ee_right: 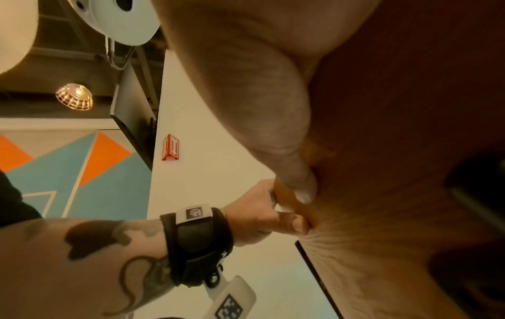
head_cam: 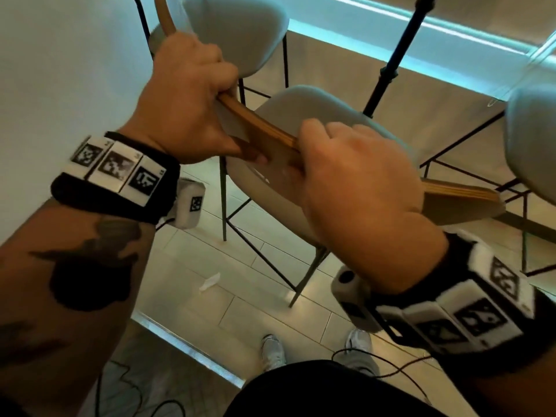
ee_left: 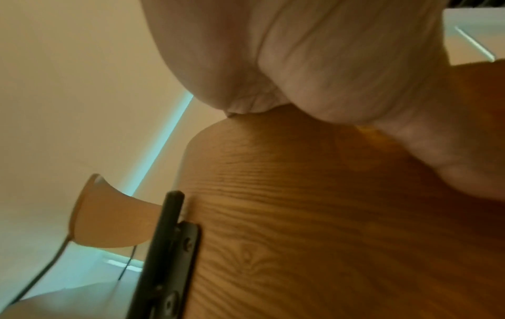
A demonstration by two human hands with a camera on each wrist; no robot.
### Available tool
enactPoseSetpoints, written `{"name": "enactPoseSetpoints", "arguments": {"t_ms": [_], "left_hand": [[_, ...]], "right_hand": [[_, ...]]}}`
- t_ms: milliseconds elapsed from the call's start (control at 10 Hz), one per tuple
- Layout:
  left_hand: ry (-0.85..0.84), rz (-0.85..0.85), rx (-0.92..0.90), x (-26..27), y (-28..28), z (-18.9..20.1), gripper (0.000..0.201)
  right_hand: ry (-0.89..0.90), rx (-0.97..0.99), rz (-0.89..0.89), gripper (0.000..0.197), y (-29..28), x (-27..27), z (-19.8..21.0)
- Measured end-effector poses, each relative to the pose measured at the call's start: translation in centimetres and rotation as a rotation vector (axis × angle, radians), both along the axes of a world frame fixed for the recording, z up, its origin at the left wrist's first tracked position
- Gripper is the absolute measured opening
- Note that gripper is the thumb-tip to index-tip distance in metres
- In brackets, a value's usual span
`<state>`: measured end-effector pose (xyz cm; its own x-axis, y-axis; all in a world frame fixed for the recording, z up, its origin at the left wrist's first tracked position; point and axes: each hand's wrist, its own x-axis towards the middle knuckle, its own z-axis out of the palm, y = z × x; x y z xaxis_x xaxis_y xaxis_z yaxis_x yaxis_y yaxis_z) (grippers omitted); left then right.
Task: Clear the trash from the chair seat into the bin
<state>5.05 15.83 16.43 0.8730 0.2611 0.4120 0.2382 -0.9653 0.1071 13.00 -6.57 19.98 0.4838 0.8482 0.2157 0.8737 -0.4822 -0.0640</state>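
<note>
A chair with a curved wooden backrest and a pale grey seat stands right in front of me. My left hand grips the backrest's top edge, thumb underneath. Close beside it, my right hand grips the same edge. The left wrist view shows the left hand against the wood grain. In the right wrist view the right hand and the left hand both clasp the wood. A white paper scrap lies on the floor tiles, left of the chair legs. No bin shows.
A second grey chair stands just behind, a third at the right edge. A black tripod pole rises behind the seat. A white wall closes the left side. Cables trail by my shoes.
</note>
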Motion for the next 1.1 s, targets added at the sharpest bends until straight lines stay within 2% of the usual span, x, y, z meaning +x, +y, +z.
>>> {"name": "enactPoseSetpoints", "arguments": {"t_ms": [100, 300, 500, 800, 900, 1000, 1100], "left_hand": [[-0.095, -0.017, 0.021, 1.5, -2.1, -0.5, 0.083], [-0.268, -0.025, -0.016, 5.6, -7.7, -1.8, 0.075], [-0.273, 0.015, -0.038, 10.7, -10.9, -2.2, 0.073], [-0.222, 0.057, -0.024, 14.3, -10.2, -1.6, 0.066], [-0.195, 0.065, -0.049, 14.0, -10.5, -1.5, 0.066], [-0.179, -0.041, -0.094, 13.2, -10.0, -1.1, 0.079], [-0.227, -0.059, -0.203, 9.2, -10.6, -2.3, 0.105]], "right_hand": [[-0.067, 0.07, -0.035, 0.026, -1.9, 2.1, -0.7], [-0.112, 0.018, -0.218, 0.027, -5.0, 5.7, -1.1], [-0.075, 0.053, -0.38, 0.031, -5.8, 10.0, -1.6], [-0.125, 0.137, -0.322, 0.028, -5.0, 14.4, -2.4], [-0.096, 0.187, -0.272, 0.033, -5.6, 14.6, -2.7], [-0.04, 0.205, -0.171, 0.052, -7.0, 14.6, -2.9], [0.029, 0.332, -0.057, 0.061, -11.6, 14.6, -3.3]]}}
